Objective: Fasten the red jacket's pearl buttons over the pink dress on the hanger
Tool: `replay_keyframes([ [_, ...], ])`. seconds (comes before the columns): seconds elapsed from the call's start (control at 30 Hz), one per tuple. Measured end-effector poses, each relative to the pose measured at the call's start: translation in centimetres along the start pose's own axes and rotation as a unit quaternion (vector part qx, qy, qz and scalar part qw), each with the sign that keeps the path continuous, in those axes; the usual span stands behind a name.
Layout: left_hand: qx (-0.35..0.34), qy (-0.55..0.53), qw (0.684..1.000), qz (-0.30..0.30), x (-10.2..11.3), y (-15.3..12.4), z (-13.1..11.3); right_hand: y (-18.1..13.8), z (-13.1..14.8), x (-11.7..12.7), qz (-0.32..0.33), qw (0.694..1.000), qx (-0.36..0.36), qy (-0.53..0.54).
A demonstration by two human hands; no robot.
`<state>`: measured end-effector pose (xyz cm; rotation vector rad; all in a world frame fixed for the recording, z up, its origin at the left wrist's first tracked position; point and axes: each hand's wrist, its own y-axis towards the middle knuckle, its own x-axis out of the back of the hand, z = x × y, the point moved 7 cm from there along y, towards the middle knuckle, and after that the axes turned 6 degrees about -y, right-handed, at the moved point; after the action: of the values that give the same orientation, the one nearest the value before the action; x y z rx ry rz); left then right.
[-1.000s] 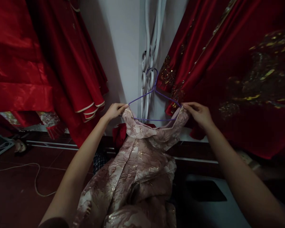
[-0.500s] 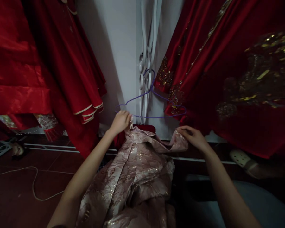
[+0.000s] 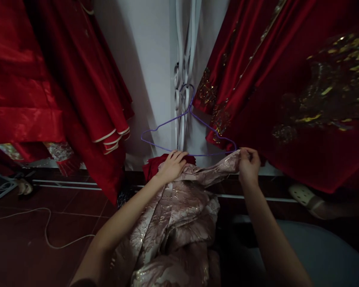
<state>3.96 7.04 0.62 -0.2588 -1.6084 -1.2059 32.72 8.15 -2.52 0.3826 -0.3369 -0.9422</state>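
Note:
A pale pink brocade dress [image 3: 179,215] with gold sheen hangs down from my two hands. My left hand [image 3: 172,164] grips its upper edge just below the bottom wire of a purple wire hanger [image 3: 188,131]. My right hand [image 3: 249,165] pinches the dress's right shoulder beside the hanger's right end. The hanger's hook sits on a white scrolled metal fitting [image 3: 183,79] on the wall. The dress is off the hanger's left arm, which is bare.
Red satin garments [image 3: 42,87] hang at the left; red gowns with gold embroidery [image 3: 296,87] hang at the right. A red cloth [image 3: 152,165] lies behind the dress. A white cord [image 3: 44,231] trails over the dark red floor. A pale shoe [image 3: 302,195] lies low right.
The dress has come off the hanger's ends. My left hand moved right to the dress's middle under the hanger; my right hand dropped, then rose to the hanger's right end.

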Motion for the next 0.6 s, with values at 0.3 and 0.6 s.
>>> replay_keyframes([
  [0.3, -0.002, 0.005, 1.0, 0.002, 1.2, 0.1, -0.5, 0.3, -0.4, 0.2, -0.018, 0.999, -0.027, 0.013],
  [0.6, -0.009, -0.001, 1.0, 0.016, 1.1, 0.3, -0.2, 1.5, 1.4, -1.4, 0.026, 0.999, -0.01, 0.017],
])
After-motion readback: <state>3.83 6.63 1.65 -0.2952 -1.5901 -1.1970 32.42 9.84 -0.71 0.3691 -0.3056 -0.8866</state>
